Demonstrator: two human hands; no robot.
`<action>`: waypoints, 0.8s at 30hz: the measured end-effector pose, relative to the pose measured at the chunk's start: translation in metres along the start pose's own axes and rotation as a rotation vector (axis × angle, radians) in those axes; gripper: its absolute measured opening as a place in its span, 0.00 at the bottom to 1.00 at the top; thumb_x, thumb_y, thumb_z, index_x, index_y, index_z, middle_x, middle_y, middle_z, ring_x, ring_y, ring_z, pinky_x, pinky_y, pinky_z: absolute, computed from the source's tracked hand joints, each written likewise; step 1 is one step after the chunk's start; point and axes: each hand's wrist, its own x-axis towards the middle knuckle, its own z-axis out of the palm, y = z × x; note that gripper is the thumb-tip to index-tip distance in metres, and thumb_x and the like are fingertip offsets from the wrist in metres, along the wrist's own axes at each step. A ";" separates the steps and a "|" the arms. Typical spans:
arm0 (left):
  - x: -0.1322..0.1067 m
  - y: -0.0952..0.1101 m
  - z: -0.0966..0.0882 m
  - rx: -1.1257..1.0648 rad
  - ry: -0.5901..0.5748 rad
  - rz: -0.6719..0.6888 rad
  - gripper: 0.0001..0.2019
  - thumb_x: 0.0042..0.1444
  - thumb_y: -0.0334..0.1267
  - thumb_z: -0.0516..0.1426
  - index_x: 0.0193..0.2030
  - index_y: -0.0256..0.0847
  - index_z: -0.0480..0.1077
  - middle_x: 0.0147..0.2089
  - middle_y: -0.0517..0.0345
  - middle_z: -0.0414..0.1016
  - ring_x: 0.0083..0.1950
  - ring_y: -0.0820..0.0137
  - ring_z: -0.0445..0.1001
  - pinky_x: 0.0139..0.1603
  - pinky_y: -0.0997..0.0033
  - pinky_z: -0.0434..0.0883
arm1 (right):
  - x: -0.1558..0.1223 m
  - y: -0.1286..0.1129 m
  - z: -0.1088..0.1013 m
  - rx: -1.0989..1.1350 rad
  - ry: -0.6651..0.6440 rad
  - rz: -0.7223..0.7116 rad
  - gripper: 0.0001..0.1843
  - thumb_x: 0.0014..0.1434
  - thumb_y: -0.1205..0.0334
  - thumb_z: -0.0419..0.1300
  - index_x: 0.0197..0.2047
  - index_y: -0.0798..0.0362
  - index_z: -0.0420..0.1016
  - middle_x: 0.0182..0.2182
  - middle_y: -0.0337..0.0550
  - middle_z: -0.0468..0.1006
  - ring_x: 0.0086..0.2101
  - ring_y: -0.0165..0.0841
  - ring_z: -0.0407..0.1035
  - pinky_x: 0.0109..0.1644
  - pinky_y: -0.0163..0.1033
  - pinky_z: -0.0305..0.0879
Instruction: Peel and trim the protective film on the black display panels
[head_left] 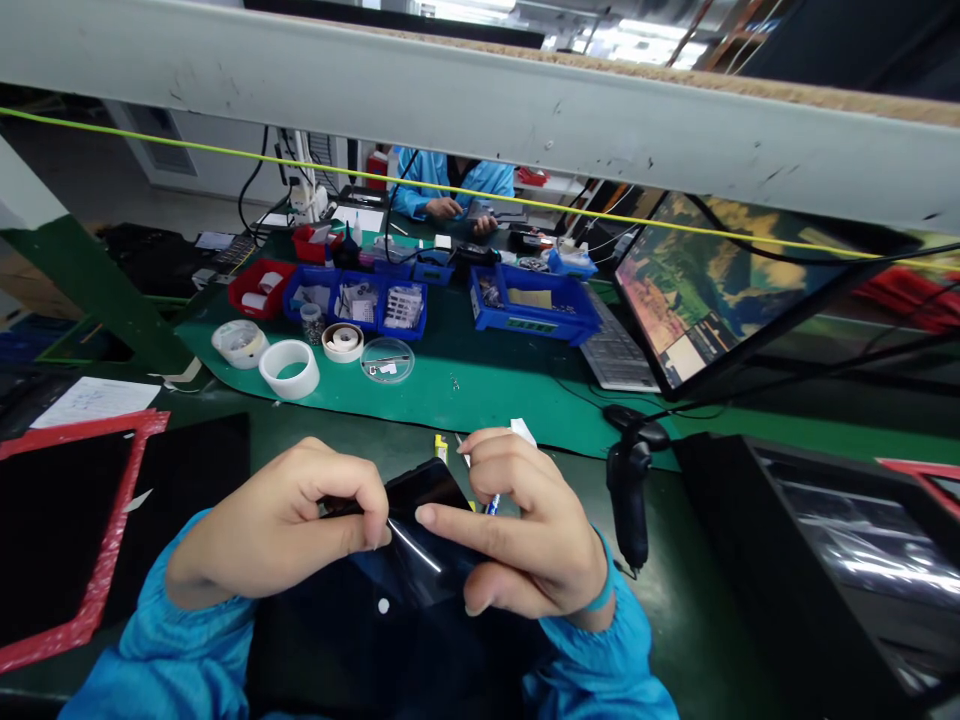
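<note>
My left hand is closed in a pinch on the left edge of a small glossy black panel, thumb on top. My right hand is closed on the panel's right side, its index finger laid across the shiny surface; a thin blue-tipped tool pokes out between its fingers. The panel is tilted up above a larger dark sheet lying on the bench in front of me. Both my sleeves are blue.
Tape rolls and a clear dish lie on the green mat. Blue parts bins and a red bin stand behind. A tilted monitor, keyboard and black scanner are at right. A red-framed tray is at left. Another person works across the bench.
</note>
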 end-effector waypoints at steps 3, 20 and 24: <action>0.000 -0.001 0.000 0.008 0.001 0.024 0.11 0.66 0.25 0.61 0.32 0.38 0.76 0.28 0.64 0.79 0.28 0.78 0.74 0.31 0.79 0.65 | 0.000 0.004 0.001 0.013 -0.005 0.027 0.28 0.76 0.40 0.53 0.56 0.53 0.84 0.35 0.43 0.66 0.39 0.37 0.66 0.49 0.51 0.73; -0.001 0.000 0.000 0.039 -0.059 0.101 0.12 0.64 0.20 0.58 0.34 0.39 0.75 0.30 0.62 0.81 0.30 0.76 0.77 0.33 0.79 0.68 | 0.000 0.001 0.002 0.010 0.158 0.132 0.28 0.77 0.45 0.54 0.68 0.54 0.74 0.34 0.46 0.75 0.36 0.40 0.72 0.40 0.47 0.72; -0.001 0.000 0.000 0.060 -0.066 0.100 0.12 0.64 0.19 0.58 0.34 0.40 0.75 0.30 0.64 0.81 0.30 0.77 0.76 0.34 0.80 0.68 | 0.002 0.002 0.006 0.025 0.095 0.138 0.27 0.76 0.46 0.56 0.65 0.57 0.75 0.32 0.45 0.75 0.35 0.38 0.72 0.39 0.46 0.71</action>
